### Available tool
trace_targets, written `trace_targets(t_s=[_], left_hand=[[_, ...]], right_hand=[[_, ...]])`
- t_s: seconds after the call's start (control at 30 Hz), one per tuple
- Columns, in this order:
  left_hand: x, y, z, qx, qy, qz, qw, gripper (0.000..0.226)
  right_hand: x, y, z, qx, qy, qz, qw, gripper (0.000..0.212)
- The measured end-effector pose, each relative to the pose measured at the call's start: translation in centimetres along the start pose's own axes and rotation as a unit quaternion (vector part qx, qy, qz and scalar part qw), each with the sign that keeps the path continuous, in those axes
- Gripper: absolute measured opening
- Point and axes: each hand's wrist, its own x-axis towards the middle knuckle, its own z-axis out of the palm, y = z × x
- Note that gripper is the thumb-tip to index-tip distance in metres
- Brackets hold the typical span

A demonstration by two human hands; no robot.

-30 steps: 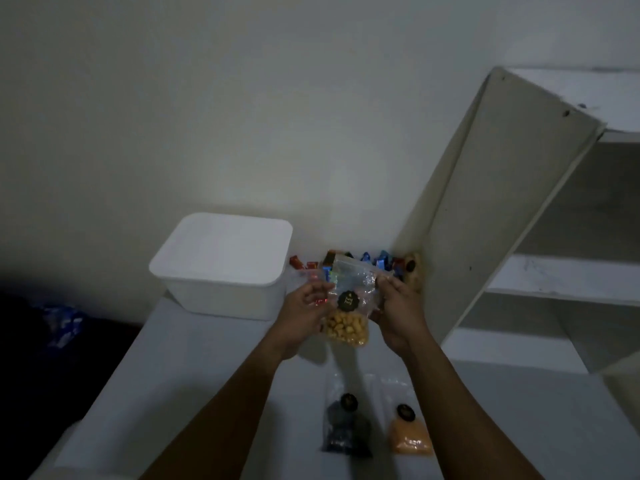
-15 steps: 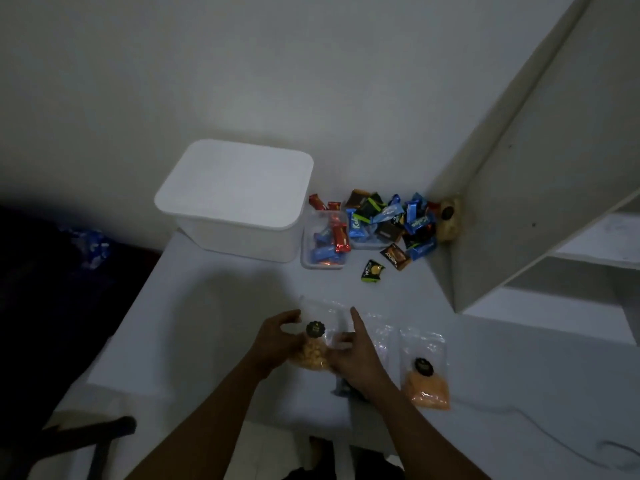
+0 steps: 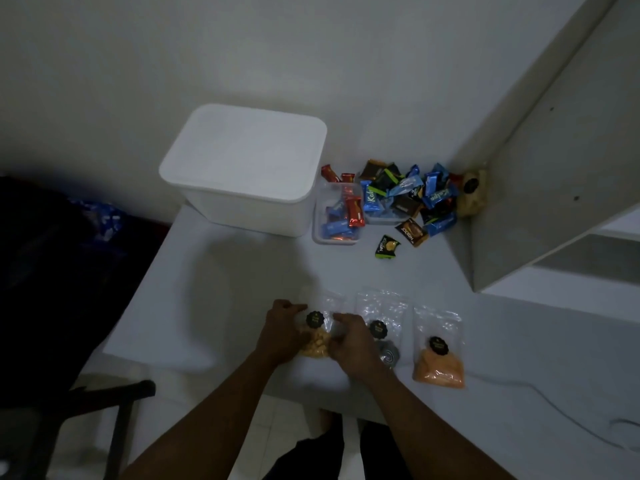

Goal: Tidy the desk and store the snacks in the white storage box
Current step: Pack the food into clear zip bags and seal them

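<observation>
Snack pouch (image 3: 316, 336) (clear, yellow pieces, black sticker): held up in air one second ago, now lowered to desk (image 3: 214, 289) near front edge, leftmost in row with dark pouch (image 3: 382, 327) and orange pouch (image 3: 438, 355)
Left hand (image 3: 282, 336), right hand (image 3: 351, 341): fingers curled on pouch sides
White storage box (image 3: 242, 168): rear left, lid on, well apart
Judgement: sorting stage; nothing stored yet

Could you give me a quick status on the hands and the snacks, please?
Left hand and right hand grip yellow snack bag. White storage box closed; lid in the way.
</observation>
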Motion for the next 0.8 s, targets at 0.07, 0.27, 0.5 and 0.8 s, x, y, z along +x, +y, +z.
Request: trace_targets(t_s=[0.07,0.27,0.5,0.8], left_hand=[[-0.1,0.1,0.3,0.024,-0.004,0.03,0.999,0.045],[-0.1,1.1,0.3,0.052,-0.034,0.036,0.997,0.036],[0.9,5.8,-1.1,0.031,0.005,0.092,0.995,0.045],[7.1,18.0,-0.2,0.029,-0.039,0.178,0.983,0.047]], right_hand=[[1.1,1.6,0.8,-0.003,0.002,-0.001,1.0,0.056],[-0.2,-0.5,-0.8,-0.017,-0.022,-0.002,1.0,0.054],[-0.5,-1.6,-6.2,-0.019,0.037,-0.028,0.999,0.047],[2.2,-1.5,-17.2,0.04,0.183,-0.009,0.982,0.049]])
